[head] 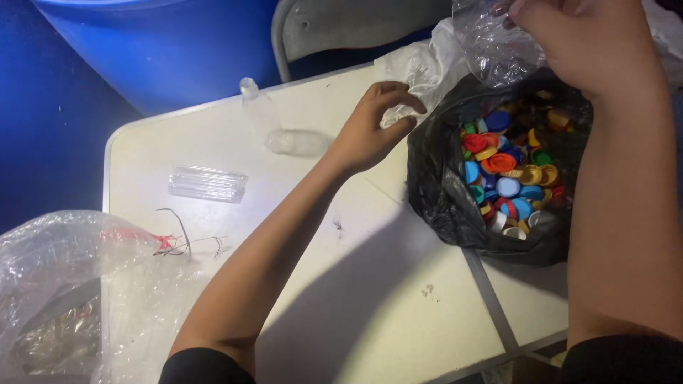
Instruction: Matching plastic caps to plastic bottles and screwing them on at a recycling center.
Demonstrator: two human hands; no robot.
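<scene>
Nearest the camera, at the near left, a large clear plastic bag (64, 284) is slumped over the edge of the pale table (370, 306), with thin wires (181, 242) lying just beyond it. Farther right, a black bag (441, 192) is gaping open, filled with coloured bottle caps (509, 174).

Above that bag, at the far right, a crumpled clear plastic bottle (487, 43) is being gripped by the right hand (569, 39), whose fingers are curled around its upper part. The bottle is judged light, thin-walled and easily dented, somewhat slick, so the stiffer neck or shoulder is the surer hold. Its long axis appears to be running from upper right down to lower left, though which end is the neck cannot be told.

The left hand (373, 124) is being held near the bag's rim, fingertips drawn together in a pinch on a small clear scrap (393, 115). A second clear bottle (260, 110) is standing upright farther left, and a flat clear packet (208, 183) is lying nearer.
</scene>
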